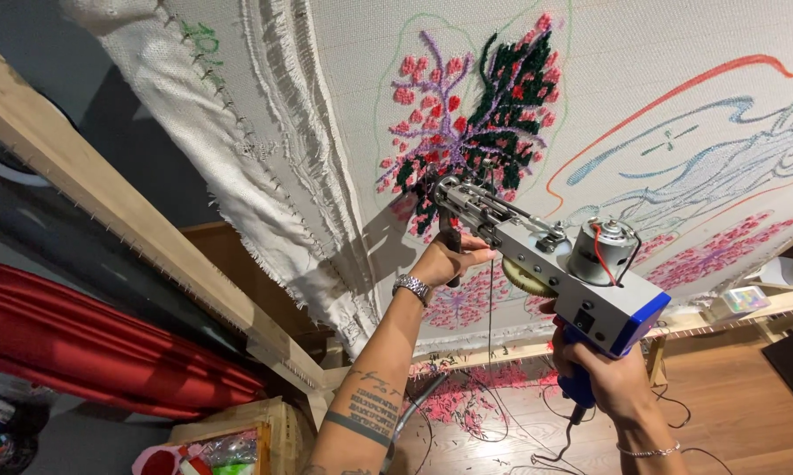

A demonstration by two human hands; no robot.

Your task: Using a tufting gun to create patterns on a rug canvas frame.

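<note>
Hands gripped a tufting gun (537, 251) at frame centre, angled from lower right up-left into stretched cloth (678, 79): right hand (603, 378) closed round its blue handle, left hand (445, 259) clasping the front grip. Wooden frame (150, 237) lay left.

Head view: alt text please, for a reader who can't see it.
A person's two hands press a grey and blue tufting gun against stretched white cloth, at a half-tufted pink, purple and dark green flower. The left hand grips the front handle, the right hand the rear.
</note>
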